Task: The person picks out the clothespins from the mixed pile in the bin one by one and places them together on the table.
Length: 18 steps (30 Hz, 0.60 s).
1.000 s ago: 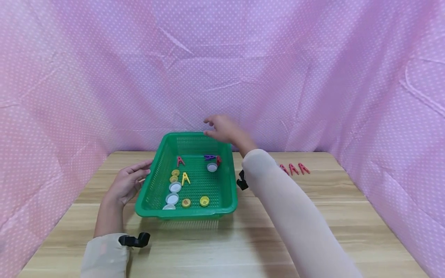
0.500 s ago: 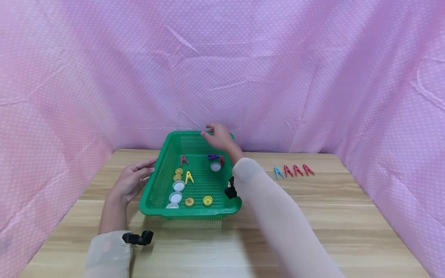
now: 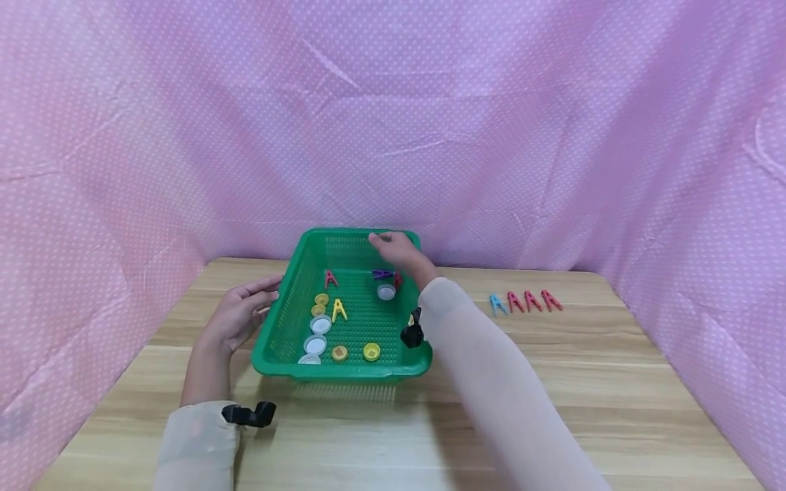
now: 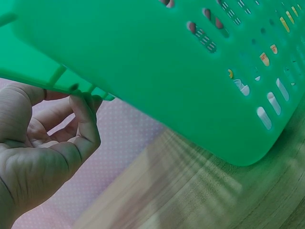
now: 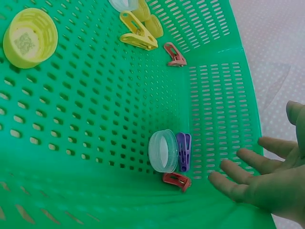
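A green plastic basket sits on the table, with bottle caps and clothespins in it. My left hand pinches its left rim, thumb against bent fingers, as the left wrist view shows close up. The right hand reaches over the back right corner, its fingers spread and holding nothing. Nearest to it lie a purple clothespin, a clear cap and a red clothespin. A yellow clothespin, another red clothespin, a yellow cap and white caps lie elsewhere in the basket.
Right of the basket, a blue clothespin and three red clothespins stand in a row on the wooden table. A pink dotted cloth hangs behind and at both sides.
My right hand has come down from above the back rim to the back right corner. Its forearm has uncovered the blue clothespin. The left hand stays at the rim.
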Motion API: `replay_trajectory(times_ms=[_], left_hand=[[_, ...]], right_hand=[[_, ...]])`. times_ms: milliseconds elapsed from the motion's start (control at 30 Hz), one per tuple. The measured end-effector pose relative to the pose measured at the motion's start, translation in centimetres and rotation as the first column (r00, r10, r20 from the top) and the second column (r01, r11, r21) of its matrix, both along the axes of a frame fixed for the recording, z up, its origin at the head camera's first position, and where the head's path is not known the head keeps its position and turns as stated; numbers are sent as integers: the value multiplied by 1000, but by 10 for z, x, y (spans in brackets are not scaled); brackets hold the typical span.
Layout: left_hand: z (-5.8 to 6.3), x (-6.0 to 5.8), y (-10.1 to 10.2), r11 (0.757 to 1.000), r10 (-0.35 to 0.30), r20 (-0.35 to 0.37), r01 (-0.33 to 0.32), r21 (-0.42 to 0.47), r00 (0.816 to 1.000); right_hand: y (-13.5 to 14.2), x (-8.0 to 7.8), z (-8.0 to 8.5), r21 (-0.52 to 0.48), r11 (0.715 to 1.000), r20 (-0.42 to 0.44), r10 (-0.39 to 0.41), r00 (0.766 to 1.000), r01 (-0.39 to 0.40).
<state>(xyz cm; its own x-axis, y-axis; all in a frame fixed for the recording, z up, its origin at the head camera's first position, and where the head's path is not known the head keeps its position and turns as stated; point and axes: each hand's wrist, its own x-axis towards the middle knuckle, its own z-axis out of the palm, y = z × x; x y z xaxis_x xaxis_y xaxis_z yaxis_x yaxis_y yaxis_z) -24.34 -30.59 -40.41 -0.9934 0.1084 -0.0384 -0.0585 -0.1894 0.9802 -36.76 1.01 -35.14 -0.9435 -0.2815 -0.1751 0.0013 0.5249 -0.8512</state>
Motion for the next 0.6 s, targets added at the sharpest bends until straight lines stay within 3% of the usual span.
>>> replay_trajectory(times_ms=[300,600], left_hand=[[3,1,0,1000,-1,13,1,-6,1000],[1,2,0,1000,0,-6,0,15,1000]], right_hand=[[1,-12,3,-52,998,203,39,978,-29],[-6,-16,-6,81,989,261,98,960,-123]])
